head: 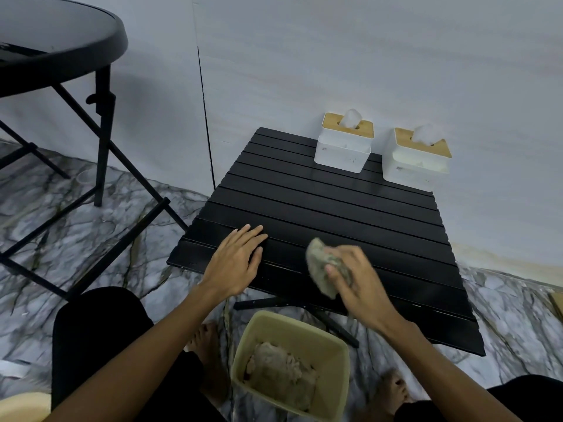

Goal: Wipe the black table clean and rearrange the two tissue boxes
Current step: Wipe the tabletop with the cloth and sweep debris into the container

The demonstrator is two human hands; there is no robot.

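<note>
A low black slatted table [320, 205] stands against the wall. At its far edge sit two white tissue boxes with wooden lids, one on the left [343, 147] and one on the right [414, 161], side by side with a small gap. My left hand [236, 263] lies flat and open on the table's near left corner. My right hand [355, 280] presses a crumpled grey cloth [323, 266] against the near slats, slightly blurred.
A beige bin [332, 339] holding crumpled grey tissue sits on the marble floor between my feet, under the table's near edge. A tall round black table [61, 44] with crossed legs stands at the left. My knees frame the bottom corners.
</note>
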